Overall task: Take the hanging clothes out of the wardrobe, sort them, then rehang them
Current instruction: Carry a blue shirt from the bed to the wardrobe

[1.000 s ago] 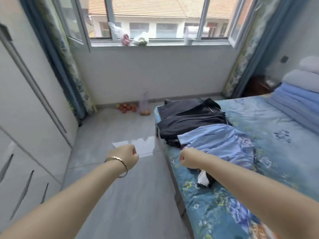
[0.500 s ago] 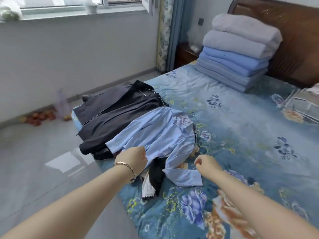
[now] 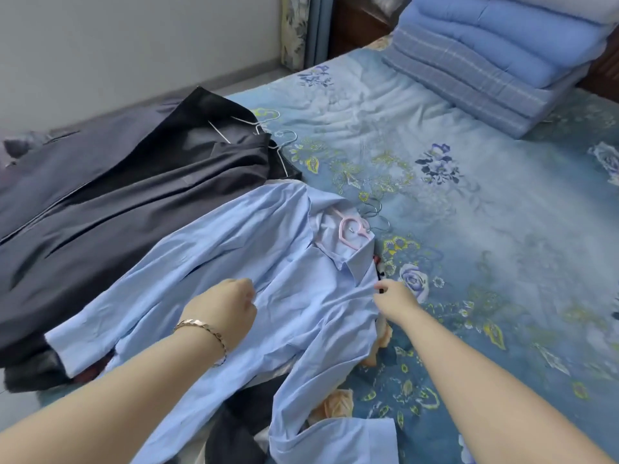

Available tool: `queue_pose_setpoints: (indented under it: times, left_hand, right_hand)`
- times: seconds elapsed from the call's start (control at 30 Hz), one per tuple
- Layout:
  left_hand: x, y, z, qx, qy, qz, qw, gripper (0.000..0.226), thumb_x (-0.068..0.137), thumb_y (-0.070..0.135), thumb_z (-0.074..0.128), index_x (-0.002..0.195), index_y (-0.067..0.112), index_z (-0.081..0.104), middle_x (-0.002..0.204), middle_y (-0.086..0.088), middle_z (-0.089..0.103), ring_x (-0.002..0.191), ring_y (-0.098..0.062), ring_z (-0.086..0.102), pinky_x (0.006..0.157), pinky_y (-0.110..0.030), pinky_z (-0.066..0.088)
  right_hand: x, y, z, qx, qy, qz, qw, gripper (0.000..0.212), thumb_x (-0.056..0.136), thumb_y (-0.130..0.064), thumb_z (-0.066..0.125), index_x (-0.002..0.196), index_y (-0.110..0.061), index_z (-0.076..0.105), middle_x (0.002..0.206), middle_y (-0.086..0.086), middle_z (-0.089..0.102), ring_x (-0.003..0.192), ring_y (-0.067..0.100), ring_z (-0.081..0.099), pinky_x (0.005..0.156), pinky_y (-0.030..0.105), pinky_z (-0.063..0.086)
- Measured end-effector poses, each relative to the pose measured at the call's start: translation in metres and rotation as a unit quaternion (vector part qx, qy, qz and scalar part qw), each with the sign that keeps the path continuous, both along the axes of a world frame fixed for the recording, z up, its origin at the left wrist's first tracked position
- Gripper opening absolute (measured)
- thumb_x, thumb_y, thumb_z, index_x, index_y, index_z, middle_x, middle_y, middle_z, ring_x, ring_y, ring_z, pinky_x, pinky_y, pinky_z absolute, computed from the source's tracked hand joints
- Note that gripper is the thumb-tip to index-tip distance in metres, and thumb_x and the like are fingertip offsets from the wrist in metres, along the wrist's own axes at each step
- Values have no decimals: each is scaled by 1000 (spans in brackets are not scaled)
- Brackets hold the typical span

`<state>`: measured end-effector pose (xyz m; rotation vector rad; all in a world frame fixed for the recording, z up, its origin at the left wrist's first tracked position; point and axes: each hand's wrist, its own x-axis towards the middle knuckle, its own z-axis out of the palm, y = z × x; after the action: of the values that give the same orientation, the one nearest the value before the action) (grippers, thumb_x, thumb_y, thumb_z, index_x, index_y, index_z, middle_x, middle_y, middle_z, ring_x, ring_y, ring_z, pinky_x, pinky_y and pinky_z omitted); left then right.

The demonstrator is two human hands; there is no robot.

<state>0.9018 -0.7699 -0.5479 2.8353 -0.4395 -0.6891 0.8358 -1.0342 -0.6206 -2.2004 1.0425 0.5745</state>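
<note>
A person's left hand (image 3: 226, 313), curled nearly closed, rests on the chest of a light blue shirt (image 3: 254, 296) while the right hand (image 3: 395, 294) pinches the shirt's edge just below the collar, apparently to square or lift it for sorting. The shirt lies spread on the floral bedsheet (image 3: 485, 262), its pink hanger (image 3: 351, 231) in the neck for rehanging. Dark jackets (image 3: 127, 195) on wire hangers (image 3: 278, 142) lie beside it; folded quilts (image 3: 485, 61) sit well apart.
</note>
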Motion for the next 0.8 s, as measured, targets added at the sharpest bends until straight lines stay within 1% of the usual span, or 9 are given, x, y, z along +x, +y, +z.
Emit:
queue_pose_setpoints:
  times: [0.17, 0.23, 0.27, 0.37, 0.5, 0.57, 0.63, 0.7, 0.8]
  left_hand:
    - [18, 7, -41, -9, 16, 38, 999, 20, 94, 16, 39, 104, 22, 56, 100, 6, 54, 89, -20, 56, 77, -30, 49]
    - [16, 15, -49, -12, 31, 71, 997, 17, 94, 16, 41, 97, 24, 55, 98, 5, 58, 87, -21, 58, 77, -30, 50]
    - [15, 20, -52, -16, 41, 91, 995, 16, 93, 16, 42, 93, 26, 54, 95, 5, 60, 86, -21, 59, 77, -31, 51]
    - [12, 33, -55, -51, 77, 157, 983, 17, 91, 13, 46, 88, 27, 54, 94, 5, 64, 88, -20, 61, 77, -31, 49]
    - [16, 46, -46, -66, 77, 182, 978, 18, 89, 10, 50, 85, 26, 56, 94, 3, 64, 88, -19, 58, 73, -25, 39]
    - [16, 52, -35, -70, 72, 191, 977, 19, 89, 9, 50, 83, 26, 56, 92, 2, 65, 86, -19, 59, 72, -25, 39]
    - [13, 57, -19, -73, 65, 192, 977, 22, 89, 11, 50, 80, 30, 54, 89, 6, 64, 85, -18, 58, 72, -25, 40]
    - [7, 64, 2, -74, 63, 189, 977, 27, 89, 12, 50, 74, 35, 49, 84, 10, 62, 83, -16, 58, 71, -24, 41]
    - [-3, 76, 39, -88, 59, 189, 976, 32, 89, 13, 51, 70, 38, 46, 85, 9, 65, 83, -15, 61, 72, -25, 47]
  right_hand:
    - [43, -16, -66, 54, -47, -120, 990, 46, 87, -13, 53, 130, -4, 39, 121, 17, 53, 110, 33, 51, 84, 34, 41]
    - [51, -16, -82, 74, -73, -161, 981, 13, 87, -11, 53, 99, -8, 48, 93, 11, 52, 93, 26, 50, 74, 29, 37]
    - [53, -15, -85, 80, -86, -181, 976, 10, 87, -12, 54, 87, -10, 44, 85, 8, 48, 85, 23, 47, 70, 27, 36]
    - [58, -20, -85, 124, -124, -229, 958, 28, 89, -17, 55, 66, -10, 42, 67, 4, 41, 67, 22, 40, 55, 29, 31]
    - [66, -14, -52, 180, -181, -270, 929, 23, 93, -28, 55, 76, -13, 56, 64, 2, 44, 62, 18, 41, 57, 24, 34]
    - [71, -5, -30, 161, -214, -217, 939, 24, 93, -23, 56, 74, -7, 54, 70, 6, 48, 63, 17, 41, 55, 21, 35]
    - [73, 7, -4, 122, -249, -153, 949, 21, 92, -16, 58, 102, 2, 59, 96, 10, 59, 87, 19, 52, 73, 27, 41]
    - [73, 20, 28, 95, -270, -76, 955, 31, 91, -9, 58, 118, 5, 54, 107, 10, 58, 105, 22, 54, 82, 29, 40]
    - [69, 42, 73, 66, -276, 75, 956, 21, 87, -4, 60, 107, 3, 59, 95, 9, 58, 89, 19, 52, 60, 12, 37]
